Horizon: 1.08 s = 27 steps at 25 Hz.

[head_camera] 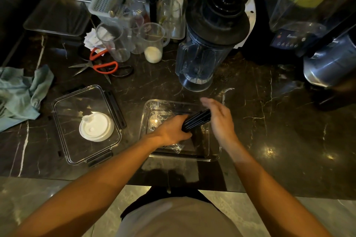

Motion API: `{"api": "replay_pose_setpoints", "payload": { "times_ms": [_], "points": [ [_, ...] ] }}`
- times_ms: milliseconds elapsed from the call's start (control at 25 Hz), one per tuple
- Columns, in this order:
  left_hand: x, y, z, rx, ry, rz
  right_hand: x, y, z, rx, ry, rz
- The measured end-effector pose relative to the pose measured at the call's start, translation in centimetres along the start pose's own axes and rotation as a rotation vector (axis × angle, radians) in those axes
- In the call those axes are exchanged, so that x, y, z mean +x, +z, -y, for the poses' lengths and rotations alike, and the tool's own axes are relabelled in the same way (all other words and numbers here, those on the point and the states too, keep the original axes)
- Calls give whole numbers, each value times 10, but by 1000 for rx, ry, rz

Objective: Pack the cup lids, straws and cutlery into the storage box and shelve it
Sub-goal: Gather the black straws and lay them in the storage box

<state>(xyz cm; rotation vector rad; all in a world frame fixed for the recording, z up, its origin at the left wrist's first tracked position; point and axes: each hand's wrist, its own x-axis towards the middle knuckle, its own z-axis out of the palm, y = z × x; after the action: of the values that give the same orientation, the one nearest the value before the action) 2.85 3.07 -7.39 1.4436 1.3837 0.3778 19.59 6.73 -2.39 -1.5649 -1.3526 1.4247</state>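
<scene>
The left hand (171,131) is clenched on a bundle of black straws (196,120) over the clear storage box (213,157) — the right hand (219,121) hangs released beside it. White cup lids (96,127) rest on the box's lid (63,140), left on the desk (269,131) — packing seems half done, shelving remains.

We cannot count the black straws (196,121), since the left hand (171,131) covers their lower ends. That hand and forearm hide much of the storage box (213,152) floor, so its clear wrapped contents stay unidentifiable. The right hand (219,119) is motion-blurred. The teal cloth (21,94) runs off the left edge.
</scene>
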Motion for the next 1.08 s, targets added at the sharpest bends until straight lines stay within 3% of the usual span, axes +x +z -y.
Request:
{"api": "replay_pose_setpoints", "payload": {
  "times_ms": [80,320,400,520,680,760,920,1080],
  "points": [
    [1,-1,0,12,25,-16,3,-4,2,44,6,-125],
    [4,-2,-8,3,91,-52,8,-9,3,217,-74,-30],
    [7,-4,-9,17,101,-29,8,-9,12,63,-151,92],
    [10,-5,-10,-29,112,-20,11,-4,18,-435,-316,224],
    [6,-10,-15,-142,140,-63,14,-2,31,-522,-332,291],
    [4,-13,-16,-191,142,-73,12,2,37,-447,-320,343],
    [-10,-25,-20,-516,64,-208,22,5,50,-45,-294,133],
    [-16,-46,-31,-1062,48,-351,22,8,52,68,-142,233]
  ]
}}
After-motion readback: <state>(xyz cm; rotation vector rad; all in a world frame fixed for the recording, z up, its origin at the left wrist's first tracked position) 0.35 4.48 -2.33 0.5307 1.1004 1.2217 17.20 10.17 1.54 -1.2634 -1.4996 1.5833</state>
